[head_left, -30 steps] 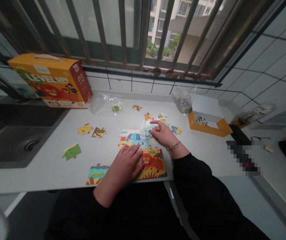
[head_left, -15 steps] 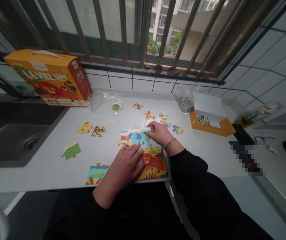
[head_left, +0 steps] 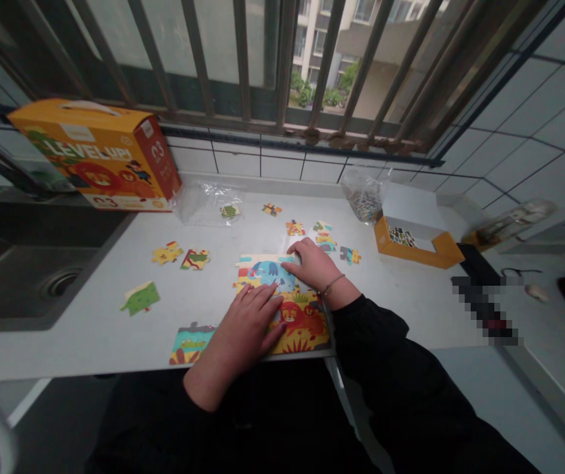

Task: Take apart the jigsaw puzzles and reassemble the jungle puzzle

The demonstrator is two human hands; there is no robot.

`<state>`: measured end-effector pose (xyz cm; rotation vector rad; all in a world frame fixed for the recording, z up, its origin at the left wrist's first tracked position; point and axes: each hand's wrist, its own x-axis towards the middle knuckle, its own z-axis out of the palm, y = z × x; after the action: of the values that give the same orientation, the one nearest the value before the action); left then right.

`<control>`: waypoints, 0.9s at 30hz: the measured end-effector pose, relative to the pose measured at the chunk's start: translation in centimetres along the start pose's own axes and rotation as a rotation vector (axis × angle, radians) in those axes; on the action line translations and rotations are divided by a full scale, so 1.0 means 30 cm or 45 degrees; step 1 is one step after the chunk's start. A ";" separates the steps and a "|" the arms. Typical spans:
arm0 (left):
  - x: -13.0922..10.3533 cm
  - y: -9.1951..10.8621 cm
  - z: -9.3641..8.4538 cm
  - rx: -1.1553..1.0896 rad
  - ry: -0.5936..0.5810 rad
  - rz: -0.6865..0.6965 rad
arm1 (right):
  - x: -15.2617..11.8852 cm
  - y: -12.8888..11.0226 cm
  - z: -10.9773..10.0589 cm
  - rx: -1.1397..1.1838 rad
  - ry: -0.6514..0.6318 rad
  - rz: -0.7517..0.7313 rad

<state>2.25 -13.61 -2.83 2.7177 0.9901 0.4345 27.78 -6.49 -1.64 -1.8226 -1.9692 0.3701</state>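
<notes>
A partly joined jigsaw puzzle (head_left: pixel 307 322) lies near the front edge of the white counter, with red lions below and a blue elephant above. My left hand (head_left: pixel 245 322) rests flat over its left part, fingers stretched out, and hides some of it. At the puzzle's upper right corner, my right hand (head_left: pixel 315 266) has thumb and fingers bent around the edge of a puzzle piece (head_left: pixel 287 259). That piece lies against the top of the elephant part and is mostly covered by the hand. Beside my left wrist is a joined crocodile section (head_left: pixel 191 342).
Loose pieces lie around, among them a green one (head_left: pixel 140 299), a yellow one (head_left: pixel 166 253) and a grey-and-yellow one (head_left: pixel 350 255). A large orange box (head_left: pixel 99 158) stands by the sink (head_left: pixel 10 276). Farther right are a plastic bag (head_left: pixel 365 197) and a small open box (head_left: pixel 418 253).
My right fingers have shifted slightly, and the light blue piece they pinched now sits level with the puzzle's top edge. My left hand has stayed in place.
</notes>
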 end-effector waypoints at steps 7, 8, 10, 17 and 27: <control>0.001 0.001 -0.001 0.004 -0.017 0.003 | -0.006 -0.003 0.006 -0.013 -0.030 -0.020; 0.001 0.002 -0.002 -0.001 -0.016 0.000 | -0.005 -0.001 0.005 -0.008 -0.028 -0.035; 0.001 0.002 -0.003 -0.016 -0.008 -0.007 | 0.000 0.015 -0.004 0.013 0.025 -0.039; -0.003 0.001 -0.010 -0.017 -0.036 0.005 | 0.002 0.115 -0.071 -0.217 0.472 0.521; -0.004 -0.001 -0.005 -0.035 -0.013 0.006 | -0.013 0.129 -0.072 -0.300 0.338 0.683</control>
<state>2.10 -13.66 -2.73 2.6961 0.9681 0.4316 32.24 -6.67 -1.64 -2.4029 -1.3748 0.0432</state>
